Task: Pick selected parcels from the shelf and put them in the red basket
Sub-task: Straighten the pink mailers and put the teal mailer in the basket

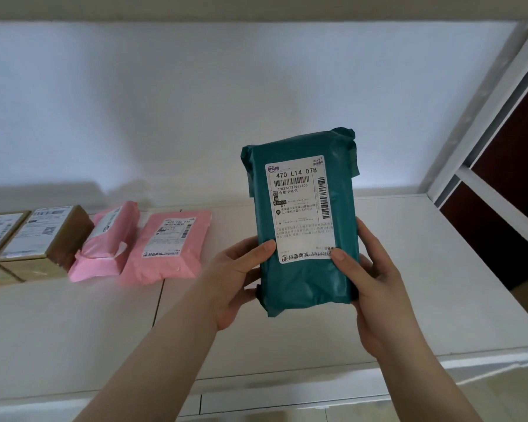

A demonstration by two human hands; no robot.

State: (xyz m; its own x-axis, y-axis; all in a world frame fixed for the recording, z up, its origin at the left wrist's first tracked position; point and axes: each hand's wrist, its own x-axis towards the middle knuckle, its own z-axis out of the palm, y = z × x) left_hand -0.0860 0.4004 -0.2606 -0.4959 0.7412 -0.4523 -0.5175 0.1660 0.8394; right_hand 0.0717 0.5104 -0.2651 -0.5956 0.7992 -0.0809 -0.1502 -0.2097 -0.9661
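Observation:
A teal plastic-wrapped parcel [308, 281] with a white shipping label stands upright above the white shelf [424, 254], held between both hands. My left hand [235, 281] grips its lower left edge, thumb on the front. On the lower right edge sits my right hand [375, 287], its thumb pressed on the label's bottom corner. Two pink parcels lie on the shelf to the left: a flat pink parcel [168, 248] and a bulkier pink parcel [104, 245]. The red basket is not in view.
Two brown cardboard boxes [40, 239] with white labels sit at the far left of the shelf. A white wall backs the shelf. A white frame upright [482, 141] with dark panels stands at the right. The shelf's front edge runs below my forearms.

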